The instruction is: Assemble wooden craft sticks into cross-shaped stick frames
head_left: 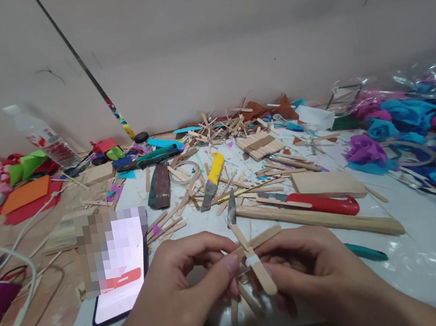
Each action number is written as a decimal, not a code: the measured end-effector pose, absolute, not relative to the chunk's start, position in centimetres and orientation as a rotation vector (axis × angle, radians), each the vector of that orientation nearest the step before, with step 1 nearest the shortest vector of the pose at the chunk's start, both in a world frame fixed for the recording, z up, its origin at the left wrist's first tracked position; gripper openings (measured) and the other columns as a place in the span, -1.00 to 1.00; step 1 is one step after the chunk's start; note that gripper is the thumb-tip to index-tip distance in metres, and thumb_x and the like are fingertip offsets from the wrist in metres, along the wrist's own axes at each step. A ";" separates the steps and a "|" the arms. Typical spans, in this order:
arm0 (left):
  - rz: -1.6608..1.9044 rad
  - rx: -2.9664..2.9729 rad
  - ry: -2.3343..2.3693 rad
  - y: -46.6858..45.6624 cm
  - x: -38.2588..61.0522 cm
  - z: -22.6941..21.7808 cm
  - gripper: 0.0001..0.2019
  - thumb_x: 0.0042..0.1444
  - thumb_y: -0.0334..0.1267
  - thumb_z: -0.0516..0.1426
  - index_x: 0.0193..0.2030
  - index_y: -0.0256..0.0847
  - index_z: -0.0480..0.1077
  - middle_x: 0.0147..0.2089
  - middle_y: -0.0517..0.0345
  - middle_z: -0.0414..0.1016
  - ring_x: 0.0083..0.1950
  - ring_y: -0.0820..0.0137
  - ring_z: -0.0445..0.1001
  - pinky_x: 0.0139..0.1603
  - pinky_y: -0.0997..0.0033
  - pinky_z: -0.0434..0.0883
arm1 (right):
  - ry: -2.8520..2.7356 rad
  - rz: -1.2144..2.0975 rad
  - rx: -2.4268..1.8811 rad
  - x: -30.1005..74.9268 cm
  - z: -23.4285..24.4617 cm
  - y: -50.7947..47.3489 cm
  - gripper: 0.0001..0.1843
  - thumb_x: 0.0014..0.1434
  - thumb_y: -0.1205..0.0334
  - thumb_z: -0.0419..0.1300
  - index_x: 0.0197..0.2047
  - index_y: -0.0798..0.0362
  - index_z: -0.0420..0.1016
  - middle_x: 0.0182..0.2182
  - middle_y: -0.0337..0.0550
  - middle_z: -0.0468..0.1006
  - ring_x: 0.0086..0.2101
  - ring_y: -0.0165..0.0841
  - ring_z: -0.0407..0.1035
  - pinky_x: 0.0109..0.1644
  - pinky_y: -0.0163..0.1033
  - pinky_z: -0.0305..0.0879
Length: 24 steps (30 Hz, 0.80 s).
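Note:
My left hand and my right hand meet near the table's front edge, both closed on a small assembly of crossed popsicle sticks. My left thumb and fingers pinch the sticks from the left, and my right fingers grip them from the right. One stick points up and right, another slants down toward me. More stick ends hang below my fingers. A phone with a lit screen lies just left of my left hand.
Loose wooden sticks litter the white table. A yellow-handled cutter, a red-handled knife, a long wooden strip and a flat wood piece lie ahead. Paper flowers sit right; coloured paper, a bottle and cables sit left.

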State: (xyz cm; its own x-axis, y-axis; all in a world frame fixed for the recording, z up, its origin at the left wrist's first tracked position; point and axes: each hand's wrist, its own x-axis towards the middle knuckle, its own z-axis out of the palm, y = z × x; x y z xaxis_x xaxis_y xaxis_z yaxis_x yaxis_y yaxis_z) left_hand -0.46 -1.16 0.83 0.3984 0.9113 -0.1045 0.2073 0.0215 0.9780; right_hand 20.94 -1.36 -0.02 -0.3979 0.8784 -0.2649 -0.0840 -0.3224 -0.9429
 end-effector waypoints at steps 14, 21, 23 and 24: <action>0.769 1.226 0.934 -0.6 -0.7 0.4 -0.80 0.36 -0.12 0.22 -0.11 -0.13 0.66 -0.47 0.26 0.53 -0.43 0.49 0.42 -0.39 0.58 0.36 | -1.201 1.884 -1.113 21.2 0.5 -1.0 -0.81 0.16 0.07 0.50 -0.27 0.02 0.75 -0.44 -0.20 0.63 -0.57 -0.49 0.41 -0.53 -0.43 0.39; 0.750 1.265 0.986 -0.6 -0.6 0.3 -0.82 0.35 -0.15 0.22 -0.13 -0.14 0.66 -0.47 0.27 0.55 -0.42 0.50 0.44 -0.39 0.59 0.35 | -1.193 1.912 -1.117 21.2 0.7 -1.0 -0.78 0.21 0.06 0.46 -0.30 0.05 0.72 -0.44 -0.21 0.62 -0.57 -0.49 0.43 -0.55 -0.45 0.36; 0.746 1.247 0.983 -0.6 -0.5 0.4 -0.82 0.35 -0.18 0.21 -0.14 -0.14 0.66 -0.48 0.28 0.55 -0.43 0.51 0.44 -0.40 0.61 0.35 | -1.203 1.922 -1.103 21.3 0.7 -1.0 -0.76 0.23 0.06 0.45 -0.31 0.08 0.71 -0.44 -0.20 0.61 -0.58 -0.51 0.43 -0.54 -0.47 0.36; 0.751 1.238 0.982 -0.6 -0.5 0.4 -0.82 0.35 -0.20 0.21 -0.16 -0.15 0.66 -0.48 0.27 0.55 -0.44 0.51 0.44 -0.40 0.62 0.35 | -1.208 1.925 -1.094 21.3 0.7 -1.0 -0.75 0.24 0.06 0.44 -0.31 0.09 0.71 -0.44 -0.20 0.61 -0.59 -0.51 0.43 -0.54 -0.47 0.36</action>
State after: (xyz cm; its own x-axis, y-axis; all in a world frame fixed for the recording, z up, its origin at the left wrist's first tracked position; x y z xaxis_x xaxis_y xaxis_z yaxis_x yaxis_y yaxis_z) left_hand -0.49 -0.62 0.44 0.4120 0.8902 -0.1944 0.0453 0.1930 0.9801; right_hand 21.33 -0.99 0.68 -0.4729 0.8198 -0.3229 -0.0660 -0.3984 -0.9148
